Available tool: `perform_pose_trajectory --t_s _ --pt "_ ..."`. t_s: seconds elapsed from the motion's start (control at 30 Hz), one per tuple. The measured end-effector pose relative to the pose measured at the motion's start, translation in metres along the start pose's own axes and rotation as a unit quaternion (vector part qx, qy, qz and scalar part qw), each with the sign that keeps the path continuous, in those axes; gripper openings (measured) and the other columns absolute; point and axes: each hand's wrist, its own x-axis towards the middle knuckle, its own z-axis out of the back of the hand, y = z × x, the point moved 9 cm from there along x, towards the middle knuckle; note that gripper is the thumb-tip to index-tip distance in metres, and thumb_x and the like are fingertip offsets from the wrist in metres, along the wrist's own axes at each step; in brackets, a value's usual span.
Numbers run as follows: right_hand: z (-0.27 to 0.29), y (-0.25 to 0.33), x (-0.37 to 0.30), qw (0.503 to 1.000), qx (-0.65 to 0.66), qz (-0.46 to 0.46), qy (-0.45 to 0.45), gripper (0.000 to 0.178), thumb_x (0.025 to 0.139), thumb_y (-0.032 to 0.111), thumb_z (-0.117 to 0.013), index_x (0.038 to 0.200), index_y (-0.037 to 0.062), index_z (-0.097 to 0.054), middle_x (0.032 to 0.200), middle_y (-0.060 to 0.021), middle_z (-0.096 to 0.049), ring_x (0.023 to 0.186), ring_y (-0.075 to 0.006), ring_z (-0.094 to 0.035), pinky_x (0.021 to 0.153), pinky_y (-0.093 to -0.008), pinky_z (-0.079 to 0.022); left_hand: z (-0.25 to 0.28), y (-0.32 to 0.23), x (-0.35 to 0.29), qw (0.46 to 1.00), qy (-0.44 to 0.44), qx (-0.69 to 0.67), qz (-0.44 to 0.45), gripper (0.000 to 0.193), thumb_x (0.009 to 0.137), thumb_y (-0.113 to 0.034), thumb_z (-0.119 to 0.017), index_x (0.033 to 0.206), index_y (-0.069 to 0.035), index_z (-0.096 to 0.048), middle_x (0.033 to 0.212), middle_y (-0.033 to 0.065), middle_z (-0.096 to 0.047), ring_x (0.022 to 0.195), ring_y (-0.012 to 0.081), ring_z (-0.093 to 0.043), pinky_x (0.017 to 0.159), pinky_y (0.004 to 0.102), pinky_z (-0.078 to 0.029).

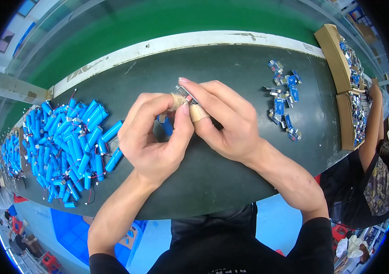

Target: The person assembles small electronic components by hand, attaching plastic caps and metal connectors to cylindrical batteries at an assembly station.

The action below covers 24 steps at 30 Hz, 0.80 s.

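hands [231, 119] both pinched closed on a small circuit board [186, 93] just above the dark surface [203, 192], blue thing [167, 127] peeking out by the left one, huge pile of batteries [73, 141] off left, loose boards [279, 106] to the right, cardboard boxes [333, 59] past those

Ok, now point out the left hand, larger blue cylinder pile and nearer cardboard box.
Left hand [146, 150]: head view, near the thumb's base.
Larger blue cylinder pile [70, 144]: head view, its middle.
Nearer cardboard box [345, 122]: head view, left wall.

Dark table [212, 194] has a chipped white ledge [130, 56] along its far edge. Floor [272, 219] is light blue. Red stool [50, 261] stands lower left; strip light [2, 240] glows nearby.
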Motion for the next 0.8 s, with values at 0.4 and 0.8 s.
perform_pose_trajectory --t_s 0.4,0.8 --pt "-0.002 -0.004 -0.001 1.0 -0.013 -0.007 0.0 0.037 0.08 -0.005 -0.062 0.117 -0.0045 -0.064 0.089 -0.0133 -0.065 0.071 -0.0218 -0.063 0.059 -0.0295 -0.051 0.002 0.002 -0.001 1.0 0.0 0.004 0.006 0.018 0.075 0.01 -0.07 0.09 0.006 -0.063 0.079 0.0106 -0.063 0.065 0.0138 -0.057 0.057 0.0239 -0.045" --pt "-0.003 0.001 -0.002 0.997 -0.082 -0.006 -0.012 0.037 0.079 -0.003 -0.064 0.116 -0.0034 -0.064 0.086 -0.0121 -0.064 0.07 -0.0225 -0.064 0.059 -0.031 -0.052 -0.005 0.017 -0.002 0.996 0.039 -0.025 0.082 0.017 0.079 0.01 -0.067 0.095 0.007 -0.062 0.085 0.011 -0.064 0.071 0.0131 -0.06 0.062 0.0235 -0.049"
